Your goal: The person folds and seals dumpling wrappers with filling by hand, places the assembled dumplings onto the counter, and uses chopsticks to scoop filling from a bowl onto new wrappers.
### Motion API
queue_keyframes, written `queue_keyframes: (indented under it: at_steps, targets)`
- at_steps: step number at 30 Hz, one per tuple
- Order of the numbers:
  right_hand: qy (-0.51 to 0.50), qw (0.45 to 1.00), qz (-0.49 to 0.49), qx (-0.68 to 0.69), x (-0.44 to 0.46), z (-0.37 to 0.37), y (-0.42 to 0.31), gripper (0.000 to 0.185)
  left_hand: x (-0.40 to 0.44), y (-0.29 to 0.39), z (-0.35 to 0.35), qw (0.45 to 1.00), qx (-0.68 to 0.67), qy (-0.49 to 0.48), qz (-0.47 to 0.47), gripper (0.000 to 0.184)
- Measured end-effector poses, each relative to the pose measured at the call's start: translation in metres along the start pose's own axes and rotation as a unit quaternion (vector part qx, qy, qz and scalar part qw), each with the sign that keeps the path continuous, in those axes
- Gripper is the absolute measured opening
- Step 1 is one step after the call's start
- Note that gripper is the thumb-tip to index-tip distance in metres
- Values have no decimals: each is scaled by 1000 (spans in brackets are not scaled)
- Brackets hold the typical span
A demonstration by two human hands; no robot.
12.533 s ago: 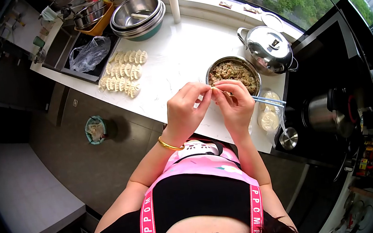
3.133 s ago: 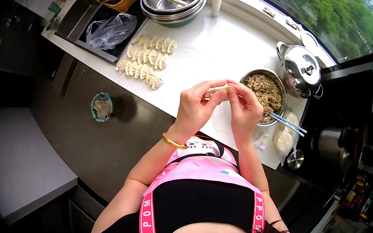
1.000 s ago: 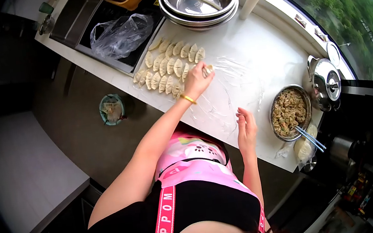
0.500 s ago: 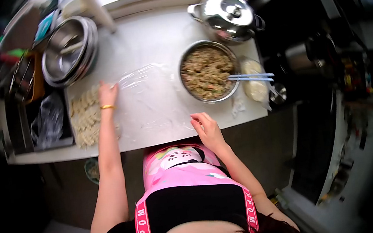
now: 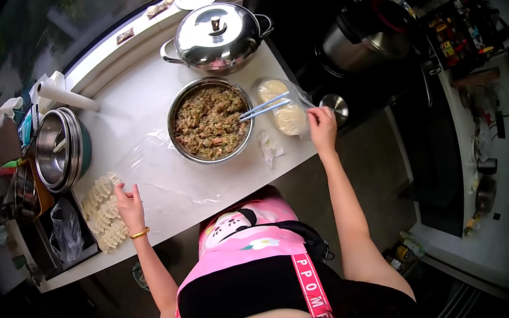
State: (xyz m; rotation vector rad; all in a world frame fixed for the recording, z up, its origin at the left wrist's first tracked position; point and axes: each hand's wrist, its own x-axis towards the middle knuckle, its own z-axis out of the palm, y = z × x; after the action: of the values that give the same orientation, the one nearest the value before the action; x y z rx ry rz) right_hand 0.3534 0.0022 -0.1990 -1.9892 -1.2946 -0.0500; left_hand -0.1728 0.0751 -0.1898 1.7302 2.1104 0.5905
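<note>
My left hand (image 5: 130, 207) is beside the rows of pale dumplings (image 5: 102, 221) at the table's left end. Its thumb and index finger stand apart, with nothing between them. Over at the right edge, my right hand (image 5: 323, 130) pinches the edge of a clear plastic bag (image 5: 302, 97). Inside that bag lie round white dumpling wrappers (image 5: 290, 120). Left of the bag is a steel bowl full of minced filling (image 5: 208, 120), and blue chopsticks (image 5: 266, 106) rest in it, reaching over the wrappers.
A lidded steel pot (image 5: 217, 39) stands behind the bowl. Stacked steel bowls (image 5: 53, 152) and a paper roll (image 5: 69, 98) are at the back left. Cling film (image 5: 152, 151) covers part of the white table. A crumpled wrapper (image 5: 270, 149) lies near the front edge.
My view has turned to the right. My right hand has moved from the table's front edge out to the bag of wrappers and taken its edge. My left hand stays by the dumplings.
</note>
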Motion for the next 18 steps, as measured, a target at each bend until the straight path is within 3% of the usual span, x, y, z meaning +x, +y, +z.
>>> queue_keyframes:
  at_steps: [5, 16, 18]
  targets:
    - [-120, 992, -15, -39, 6, 19, 19, 24, -25, 49, 8, 998, -42, 11, 46, 31]
    - [-64, 993, -73, -71, 2, 17, 10, 18, -53, 74, 20, 998, -49, 27, 31, 29]
    - [-38, 998, -43, -2, 2, 23, 13, 13, -57, 79, 19, 998, -51, 26, 30, 29]
